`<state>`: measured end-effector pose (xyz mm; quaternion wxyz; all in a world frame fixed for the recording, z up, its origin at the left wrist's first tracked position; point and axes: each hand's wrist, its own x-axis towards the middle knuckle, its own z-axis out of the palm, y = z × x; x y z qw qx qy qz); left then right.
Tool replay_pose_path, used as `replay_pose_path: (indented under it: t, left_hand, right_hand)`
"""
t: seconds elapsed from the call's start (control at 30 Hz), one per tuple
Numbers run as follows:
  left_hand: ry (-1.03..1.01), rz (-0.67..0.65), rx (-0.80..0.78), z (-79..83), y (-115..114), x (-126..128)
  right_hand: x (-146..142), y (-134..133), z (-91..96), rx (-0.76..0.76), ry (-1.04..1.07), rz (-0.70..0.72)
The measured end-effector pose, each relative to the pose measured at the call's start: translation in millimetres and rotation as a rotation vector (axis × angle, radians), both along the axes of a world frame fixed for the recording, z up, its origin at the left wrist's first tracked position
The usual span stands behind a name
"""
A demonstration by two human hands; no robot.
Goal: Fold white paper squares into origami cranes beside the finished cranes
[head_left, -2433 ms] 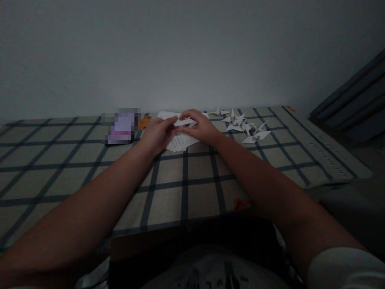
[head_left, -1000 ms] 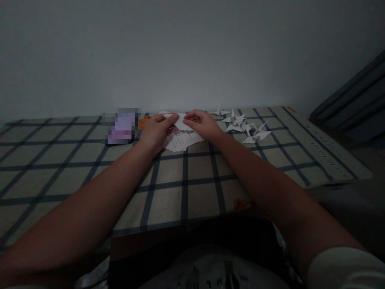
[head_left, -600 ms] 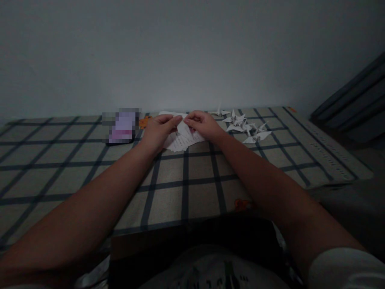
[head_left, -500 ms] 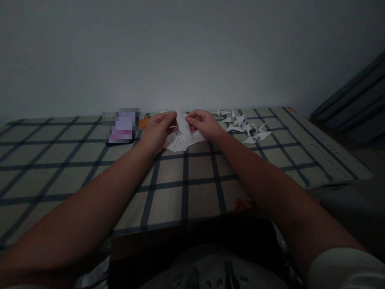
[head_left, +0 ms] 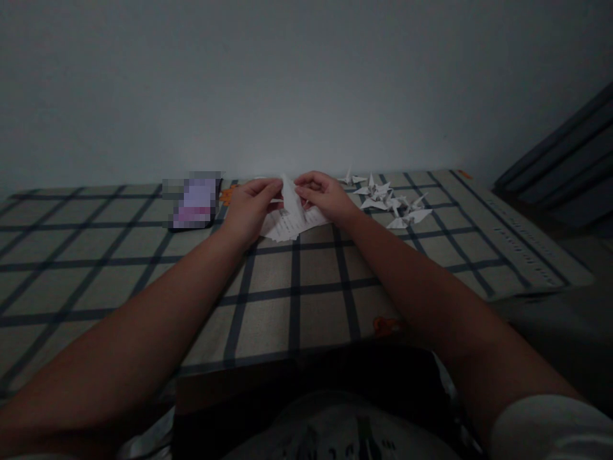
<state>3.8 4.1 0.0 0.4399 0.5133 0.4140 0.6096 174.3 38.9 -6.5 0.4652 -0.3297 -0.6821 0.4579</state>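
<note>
Between my two hands stands a folded piece of white paper (head_left: 290, 199), its narrow point upward. My left hand (head_left: 251, 203) pinches its left side with thumb and fingers. On the right side, my right hand (head_left: 326, 195) grips the same paper with bent fingers. Below them lie printed white paper sheets (head_left: 286, 230) with ragged near edges, partly covered by both hands. Several folded paper cranes (head_left: 378, 193) sit in a loose cluster to the right of my right hand.
A phone with a lit, blurred screen (head_left: 197, 201) rests to the left of my left hand. The checked tablecloth (head_left: 272, 275) covers the table, which meets a plain wall (head_left: 306, 83) at the back. Dark folded fabric (head_left: 565, 160) hangs at the far right.
My right hand has shifted very slightly and its fingers have moved a little up along the folded paper. The phone, sheets and cranes are where they were.
</note>
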Motion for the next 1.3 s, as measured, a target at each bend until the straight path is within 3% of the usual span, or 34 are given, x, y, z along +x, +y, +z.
replay_pose_path:
  t: [0.4, 0.57, 1.0, 1.17, 1.3]
  left_hand:
    - [0.115, -0.019, 0.011, -1.1, 0.7, -4.1]
    - [0.17, 0.034, 0.037, 1.3, -2.0, -2.8]
    - [0.116, -0.055, -0.005, -2.2, -0.2, -2.1]
    - [0.18, -0.109, 0.022, -3.2, 0.0, -1.7]
    - [0.158, -0.025, 0.058, -5.1, 2.3, -1.7]
  right_hand:
    - [0.6, 7.7, -9.7, 0.136, 0.062, 0.074]
    - [-1.5, 4.9, -9.0, 0.124, 0.102, 0.069]
    - [-2.5, 3.8, -5.7, 0.111, 0.032, 0.002]
    - [-2.2, 5.6, -5.1, 0.104, 0.024, -0.023]
    - [-2.0, 3.6, -3.8, 0.054, 0.051, -0.013]
